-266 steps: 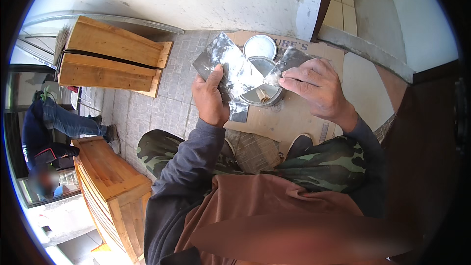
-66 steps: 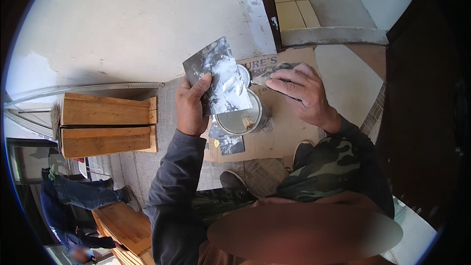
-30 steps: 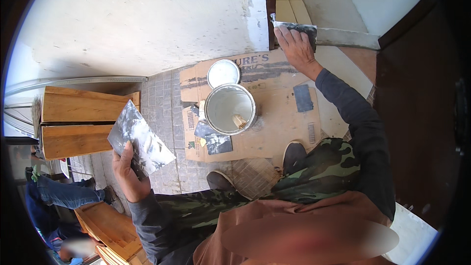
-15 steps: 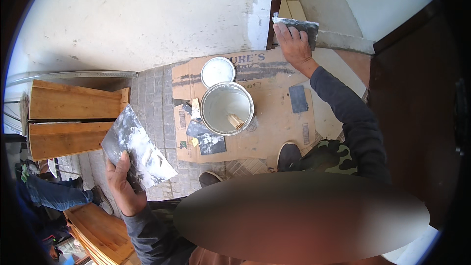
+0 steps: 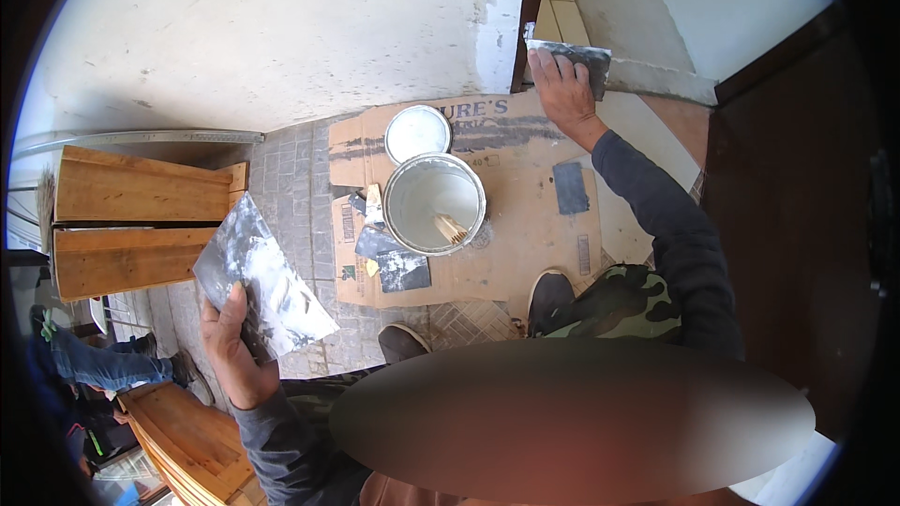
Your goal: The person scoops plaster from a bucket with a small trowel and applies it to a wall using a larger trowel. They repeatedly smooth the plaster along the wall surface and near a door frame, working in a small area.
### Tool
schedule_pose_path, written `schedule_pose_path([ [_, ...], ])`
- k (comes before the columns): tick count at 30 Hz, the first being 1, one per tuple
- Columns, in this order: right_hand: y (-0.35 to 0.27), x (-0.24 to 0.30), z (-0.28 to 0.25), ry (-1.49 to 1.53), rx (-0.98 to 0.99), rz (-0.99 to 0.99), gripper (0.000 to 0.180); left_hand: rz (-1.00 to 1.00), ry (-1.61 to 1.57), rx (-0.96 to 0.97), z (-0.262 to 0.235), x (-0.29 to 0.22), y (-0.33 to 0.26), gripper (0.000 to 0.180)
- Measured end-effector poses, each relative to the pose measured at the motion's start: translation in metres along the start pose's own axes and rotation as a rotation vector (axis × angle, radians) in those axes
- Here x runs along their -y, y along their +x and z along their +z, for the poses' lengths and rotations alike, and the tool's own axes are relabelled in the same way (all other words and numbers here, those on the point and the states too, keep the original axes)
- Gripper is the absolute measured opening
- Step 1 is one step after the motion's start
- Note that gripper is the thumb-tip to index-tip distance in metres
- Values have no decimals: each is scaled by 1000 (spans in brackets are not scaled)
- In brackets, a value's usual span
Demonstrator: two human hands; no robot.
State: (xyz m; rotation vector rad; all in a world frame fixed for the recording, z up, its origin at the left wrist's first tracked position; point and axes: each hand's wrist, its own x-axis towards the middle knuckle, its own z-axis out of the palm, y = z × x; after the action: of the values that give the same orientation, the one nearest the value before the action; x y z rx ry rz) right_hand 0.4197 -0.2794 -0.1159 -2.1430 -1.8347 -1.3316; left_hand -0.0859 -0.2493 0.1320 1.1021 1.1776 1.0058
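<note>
My left hand (image 5: pixel 232 347) grips a flat grey plate (image 5: pixel 272 290) smeared with white putty, thumb on its upper face. My right hand (image 5: pixel 566 98) is stretched out at the far right, fingers pressed over a dark flat putty spreader (image 5: pixel 592 64). The spreader's left end, whitened with putty, meets the brown door frame (image 5: pixel 531 14) beside the wall's edge. Between my hands stands an open bucket (image 5: pixel 412 211) with pale material inside and a wooden-looking piece (image 5: pixel 450 228) leaning in it. Its round white lid (image 5: pixel 417 136) lies just beyond.
Flattened cardboard (image 5: pixel 525 253) covers the ground under the bucket. On it lie a dark sheet (image 5: pixel 570 189) and several scrapers (image 5: pixel 403 271). Wooden furniture (image 5: pixel 141 183) stands at left, near another person's legs (image 5: pixel 112 365). A scuffed white wall (image 5: pixel 281 28) rises ahead; a dark door (image 5: pixel 787 197) is at right.
My right hand and the spreader have shifted slightly nearer and to the right, along the door frame. My left hand stays almost in place with the plate.
</note>
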Motion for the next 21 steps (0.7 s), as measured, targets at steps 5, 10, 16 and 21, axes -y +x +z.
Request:
schedule_pose_path([
  [5,12,-6,-4,26,-51,6,49,-43,-29,38,-1,0,2,39],
  [10,7,-4,3,81,-74,16,49,-22,11,-17,-1,1,2,39],
  [16,1,-21,13,33,-33,18,48,-45,7,-22,-3,3,2,38],
  [21,-8,-14,3,72,47,-7,48,-31,-15,-27,-4,4,4,36],
])
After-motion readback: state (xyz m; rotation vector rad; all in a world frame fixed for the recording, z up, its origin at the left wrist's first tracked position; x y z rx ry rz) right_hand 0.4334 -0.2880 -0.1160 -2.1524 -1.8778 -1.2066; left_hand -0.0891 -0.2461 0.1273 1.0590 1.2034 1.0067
